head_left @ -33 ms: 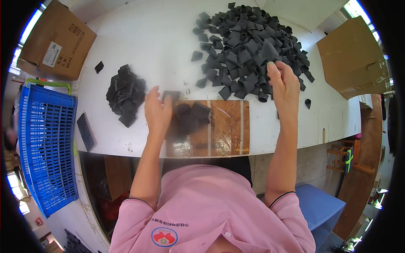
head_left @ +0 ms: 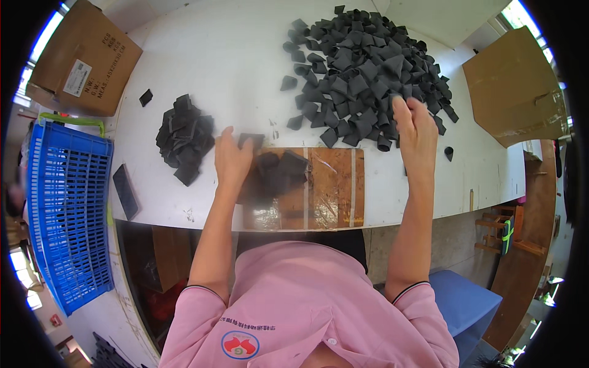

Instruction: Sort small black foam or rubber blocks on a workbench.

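Note:
A large heap of small dark grey folded pieces (head_left: pixel 353 67), like bent fabric or foam tabs, lies at the far right of the table. At its near edge is my right hand (head_left: pixel 418 138), thumb and forefinger a little apart, with no piece clearly between them. My left hand (head_left: pixel 233 162) is over the left end of a brown taped board (head_left: pixel 334 184), fingers apart. Beside its thumb lies a dark piece (head_left: pixel 253 140). Several blurred dark pieces (head_left: pixel 282 172) lie on the board. Left of that hand is a smaller pile of flatter dark pieces (head_left: pixel 183 138).
A phone-like dark slab (head_left: pixel 125 191) lies near the table's left edge. Cardboard boxes stand at the far left (head_left: pixel 86 58) and right (head_left: pixel 515 86). A blue plastic crate (head_left: pixel 70 214) is at the left, a blue stool (head_left: pixel 463 303) at the lower right.
My right hand has drawn very slightly back toward me at the heap's edge. My left hand has shifted a little to the right and nearer.

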The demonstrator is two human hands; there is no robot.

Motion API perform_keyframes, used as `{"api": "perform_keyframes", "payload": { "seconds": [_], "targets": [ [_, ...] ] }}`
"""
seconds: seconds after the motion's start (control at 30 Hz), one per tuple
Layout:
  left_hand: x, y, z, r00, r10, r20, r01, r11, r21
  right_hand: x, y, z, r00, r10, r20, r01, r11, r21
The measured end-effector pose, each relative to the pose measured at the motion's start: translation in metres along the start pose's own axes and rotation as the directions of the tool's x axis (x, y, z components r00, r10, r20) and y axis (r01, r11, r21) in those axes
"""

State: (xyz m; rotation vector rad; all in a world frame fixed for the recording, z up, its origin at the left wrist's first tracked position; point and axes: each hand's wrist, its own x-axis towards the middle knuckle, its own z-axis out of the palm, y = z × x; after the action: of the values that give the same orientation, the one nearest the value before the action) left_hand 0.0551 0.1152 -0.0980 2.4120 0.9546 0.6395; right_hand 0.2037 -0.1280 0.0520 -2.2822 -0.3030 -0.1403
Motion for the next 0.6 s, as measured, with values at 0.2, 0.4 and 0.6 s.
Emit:
{"api": "perform_keyframes", "payload": {
  "seconds": [0.2,0.4,0.6],
  "targets": [
    [0.016,-0.017,0.004,0.977,-0.078,0.198,0.081,0.997,-0.008,-0.101,0.014,0.024,0.815,-0.025,0.579,-0.179,0.939,0.293],
    [-0.023,0.043,-0.075,0.835,0.000,0.550,0.386,0.712,-0.587,-0.144,-0.009,0.042,0.789,-0.134,0.600,-0.085,0.942,0.323],
    [-0.076,0.084,-0.099,0.781,0.074,0.621,0.549,0.393,-0.738,-0.152,-0.012,0.052,0.848,-0.339,0.407,0.125,0.875,0.467]
  ]
}}
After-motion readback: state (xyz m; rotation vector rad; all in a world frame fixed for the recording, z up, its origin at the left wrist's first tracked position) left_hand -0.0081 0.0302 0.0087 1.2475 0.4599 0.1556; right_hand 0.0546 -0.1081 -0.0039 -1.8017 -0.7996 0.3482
